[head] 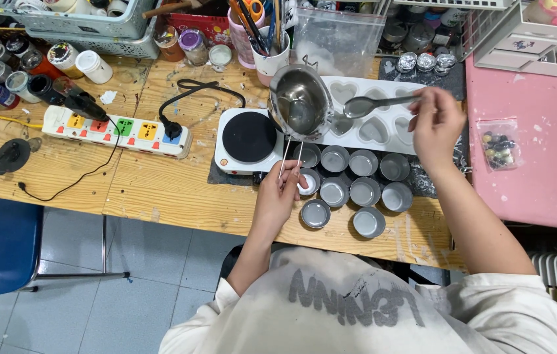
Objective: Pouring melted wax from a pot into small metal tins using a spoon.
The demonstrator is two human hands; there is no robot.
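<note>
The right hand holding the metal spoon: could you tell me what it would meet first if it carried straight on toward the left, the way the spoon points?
The right hand points its metal spoon at the tilted steel melting pot, held by the left hand. The pot's rim would likely come first, though depth is unclear.

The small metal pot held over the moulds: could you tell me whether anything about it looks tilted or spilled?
The small metal pot is tipped steeply toward the white heart mould tray, off the hot plate. The left hand holds its wire handle; the right hand holds a spoon beside it. No spill shows.
</note>
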